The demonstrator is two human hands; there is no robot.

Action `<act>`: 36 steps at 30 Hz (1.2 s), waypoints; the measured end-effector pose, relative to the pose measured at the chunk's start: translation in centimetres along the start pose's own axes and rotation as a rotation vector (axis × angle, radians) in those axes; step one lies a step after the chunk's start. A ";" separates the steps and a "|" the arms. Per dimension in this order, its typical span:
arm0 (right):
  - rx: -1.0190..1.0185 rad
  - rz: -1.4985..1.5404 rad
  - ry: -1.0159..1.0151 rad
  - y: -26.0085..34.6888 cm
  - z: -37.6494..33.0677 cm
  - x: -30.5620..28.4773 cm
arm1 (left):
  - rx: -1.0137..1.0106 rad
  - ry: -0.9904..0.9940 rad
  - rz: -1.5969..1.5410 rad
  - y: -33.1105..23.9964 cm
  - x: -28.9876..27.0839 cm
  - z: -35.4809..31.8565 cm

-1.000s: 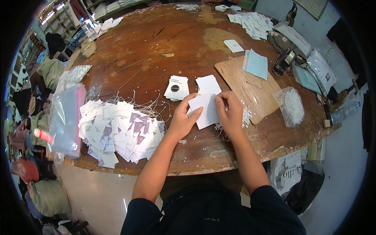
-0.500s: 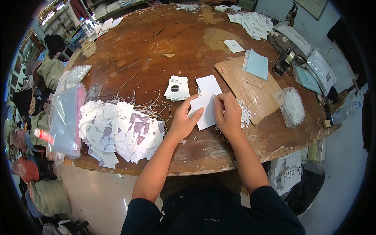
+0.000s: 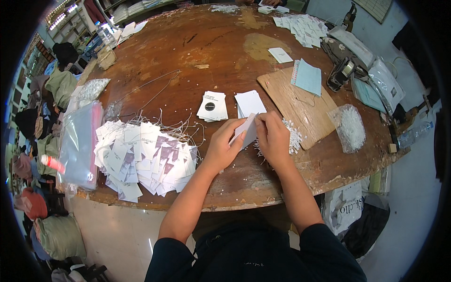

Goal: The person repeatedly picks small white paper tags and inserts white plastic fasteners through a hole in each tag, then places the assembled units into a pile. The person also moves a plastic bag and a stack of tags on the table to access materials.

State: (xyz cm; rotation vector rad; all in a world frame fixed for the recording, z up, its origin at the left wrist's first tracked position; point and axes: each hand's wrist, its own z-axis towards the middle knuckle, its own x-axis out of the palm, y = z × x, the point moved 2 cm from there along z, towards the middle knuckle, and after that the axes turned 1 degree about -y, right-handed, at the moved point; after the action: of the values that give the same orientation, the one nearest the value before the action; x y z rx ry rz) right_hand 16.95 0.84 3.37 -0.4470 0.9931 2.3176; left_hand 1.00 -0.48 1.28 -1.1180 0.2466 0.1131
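Between the left grip (image 3: 226, 142) and right grip (image 3: 274, 137), both pinching it, a white card (image 3: 243, 132) tilts, its long axis slanting away and rightward, far end at the latter.

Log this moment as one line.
left hand: holding white card | right hand: at card's right side | nearby: printed card stack, wooden board

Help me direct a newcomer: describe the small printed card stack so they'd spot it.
On the big brown table, look just beyond the left hand. There lies the small printed card stack, slightly fanned. A black circle on its top card sets it apart from the plain white stack to its right.
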 end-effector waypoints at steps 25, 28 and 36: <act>0.859 1.327 0.129 -2.9 -0.5 0.5 | 0.573 -0.098 0.892 -2.7 0.6 0.5; 0.826 0.932 0.063 -3.7 -0.3 0.2 | 0.632 -0.043 0.921 -3.4 0.5 -0.1; 0.555 0.579 -0.131 -4.5 0.1 -0.3 | 0.453 -0.209 1.125 -3.9 -9.0 -3.3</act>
State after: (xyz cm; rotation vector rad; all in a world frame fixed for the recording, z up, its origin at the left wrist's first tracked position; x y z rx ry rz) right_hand 19.94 3.30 1.12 0.2483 1.7993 2.3446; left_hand -7.32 -4.91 5.61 -0.4037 0.6547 1.1092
